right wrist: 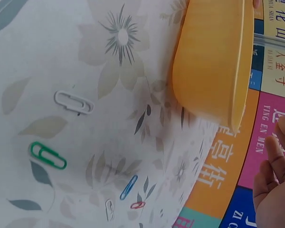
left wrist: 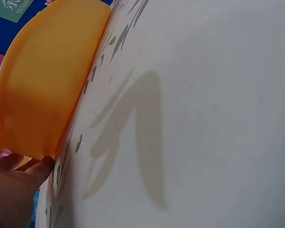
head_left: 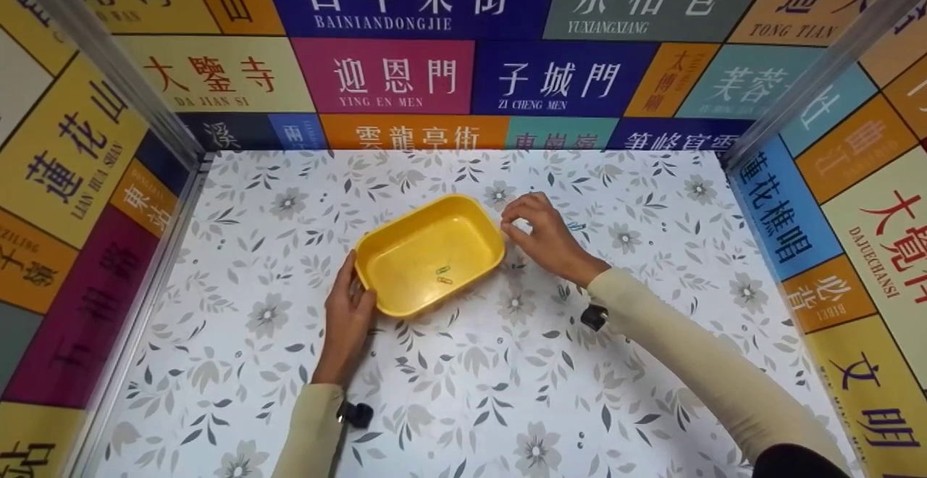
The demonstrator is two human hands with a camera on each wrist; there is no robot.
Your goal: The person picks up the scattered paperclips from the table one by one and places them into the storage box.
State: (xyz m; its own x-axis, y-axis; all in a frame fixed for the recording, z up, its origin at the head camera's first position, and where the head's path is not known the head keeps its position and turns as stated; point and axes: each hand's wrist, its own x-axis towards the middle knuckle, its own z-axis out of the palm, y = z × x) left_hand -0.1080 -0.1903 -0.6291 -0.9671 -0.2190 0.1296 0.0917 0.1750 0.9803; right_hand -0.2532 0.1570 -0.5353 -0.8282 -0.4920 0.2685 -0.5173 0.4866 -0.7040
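Observation:
A yellow plastic box (head_left: 405, 264), open at the top, sits slanted on the table. Inside lie a green paper clip (head_left: 443, 270) and an orange paper clip (head_left: 445, 280). My left hand (head_left: 351, 315) grips the box's left end, its thumb at the near corner; in the left wrist view its fingers (left wrist: 40, 170) meet the wall. Beyond the box's right end is my right hand (head_left: 543, 235), fingers bent and thumb near the index finger. I cannot tell whether it pinches anything. Past the box lie a white paper clip (right wrist: 74, 102), a green one (right wrist: 47, 155) and a blue one (right wrist: 128, 187).
Another white clip (right wrist: 109, 210) and a small red clip (right wrist: 137, 205) lie farther off on the table. The flower-patterned tabletop (head_left: 463, 391) is bounded by a back panel (head_left: 384, 76) and side panels covered in coloured sign-like blocks.

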